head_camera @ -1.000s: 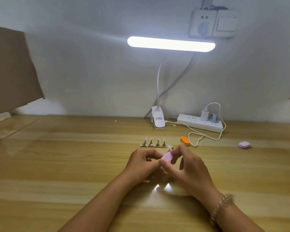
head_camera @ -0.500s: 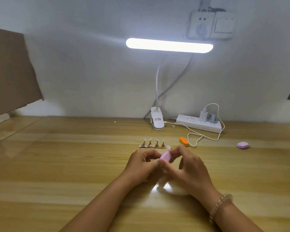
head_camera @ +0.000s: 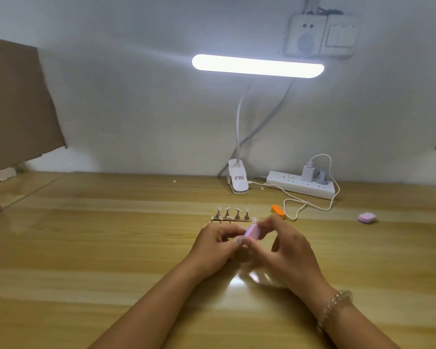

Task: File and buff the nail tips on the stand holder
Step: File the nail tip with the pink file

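Right grip (head_camera: 287, 248): closed round a pink buffer block (head_camera: 252, 231), pinched between thumb and fingertips, block tilted up toward 11 o'clock.
Left grip (head_camera: 213, 245): fingers curled, thumb and forefinger drawn together against the block's lower end; too blurred to tell whether anything sits between them.
Bracelet (head_camera: 334, 308): beaded, on the right wrist, at 5 o'clock from the grips.
Stand holder (head_camera: 230, 221): flat on the worktop (head_camera: 86, 248) at 12 o'clock, just beyond the knuckles, apart from both grips.
Nail tips (head_camera: 227, 209): four, upright on small pegs in a row along the holder.
Orange block (head_camera: 278, 210): at 1 o'clock, near the holder's right end, just beside a loop of white cable (head_camera: 310, 205).
Second pink block (head_camera: 366, 217): at 3 o'clock, well apart from everything else.
Power strip (head_camera: 300, 185): at 1 o'clock by the wall, with a white charger (head_camera: 307, 172) plugged in.
Clip lamp (head_camera: 238, 181): clamp at 12 o'clock behind the holder, lit bar (head_camera: 257, 66) high above.
Cardboard (head_camera: 15, 104): at 10 o'clock, at the worktop's far left.
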`<state>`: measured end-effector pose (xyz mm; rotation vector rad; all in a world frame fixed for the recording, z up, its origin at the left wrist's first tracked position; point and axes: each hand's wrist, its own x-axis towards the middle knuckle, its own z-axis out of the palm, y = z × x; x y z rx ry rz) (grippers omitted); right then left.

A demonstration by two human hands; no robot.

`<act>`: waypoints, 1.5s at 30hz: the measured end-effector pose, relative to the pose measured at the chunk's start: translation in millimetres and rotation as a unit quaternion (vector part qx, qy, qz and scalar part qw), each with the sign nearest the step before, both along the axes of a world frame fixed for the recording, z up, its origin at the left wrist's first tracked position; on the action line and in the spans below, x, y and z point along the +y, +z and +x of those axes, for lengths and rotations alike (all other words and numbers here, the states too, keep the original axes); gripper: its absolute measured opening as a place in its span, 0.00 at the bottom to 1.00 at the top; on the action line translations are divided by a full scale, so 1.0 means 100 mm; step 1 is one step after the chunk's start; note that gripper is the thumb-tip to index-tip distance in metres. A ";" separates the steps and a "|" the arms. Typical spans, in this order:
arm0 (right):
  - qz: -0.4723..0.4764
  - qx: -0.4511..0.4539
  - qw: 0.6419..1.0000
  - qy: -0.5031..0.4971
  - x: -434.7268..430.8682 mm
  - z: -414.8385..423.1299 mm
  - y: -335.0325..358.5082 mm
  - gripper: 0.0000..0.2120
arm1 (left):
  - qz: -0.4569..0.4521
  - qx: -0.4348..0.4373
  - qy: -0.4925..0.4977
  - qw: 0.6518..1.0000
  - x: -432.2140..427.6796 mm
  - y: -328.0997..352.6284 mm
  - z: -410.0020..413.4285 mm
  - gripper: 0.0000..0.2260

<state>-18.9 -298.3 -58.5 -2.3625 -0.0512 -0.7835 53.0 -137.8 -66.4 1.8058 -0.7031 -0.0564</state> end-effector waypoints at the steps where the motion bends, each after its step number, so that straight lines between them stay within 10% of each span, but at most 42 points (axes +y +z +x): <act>1: 0.018 -0.004 1.000 -0.014 -0.02 0.01 0.00 0.15 | 0.015 -0.012 0.005 1.000 0.00 0.00 0.00 0.08; 17: 0.102 0.020 0.995 0.008 -0.06 0.02 0.03 0.12 | 0.139 -0.061 0.015 0.988 0.02 0.02 -0.03 0.07; 45: 0.080 0.018 0.997 0.013 -0.03 0.03 0.02 0.10 | 0.089 -0.045 0.016 0.995 0.00 0.02 -0.03 0.07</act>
